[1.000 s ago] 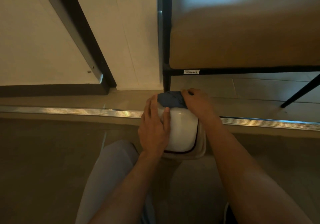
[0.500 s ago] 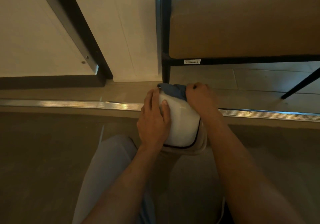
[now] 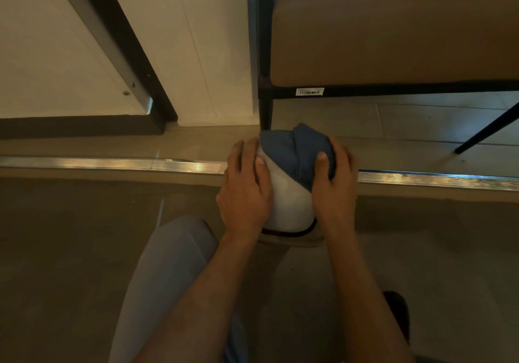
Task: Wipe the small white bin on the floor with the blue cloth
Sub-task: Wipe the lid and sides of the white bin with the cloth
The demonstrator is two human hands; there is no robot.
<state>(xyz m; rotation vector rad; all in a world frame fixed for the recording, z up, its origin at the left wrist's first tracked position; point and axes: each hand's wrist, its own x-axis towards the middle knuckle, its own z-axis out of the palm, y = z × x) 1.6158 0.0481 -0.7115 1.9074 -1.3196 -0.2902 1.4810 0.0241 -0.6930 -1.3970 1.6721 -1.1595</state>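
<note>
Barcode label (image 3: pixel 309 91), unreadable, above cloth-covered bin (image 3: pixel 289 202).

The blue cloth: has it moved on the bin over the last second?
Yes. The blue cloth now spreads nearer the person over the white bin, covering more of its top, away from the black chair leg.

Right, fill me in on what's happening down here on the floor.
A person is crouched over a small white bin. The left hand steadies its side, while the right hand presses a blue cloth on its far top. The bin sits beside a black chair leg.
</note>
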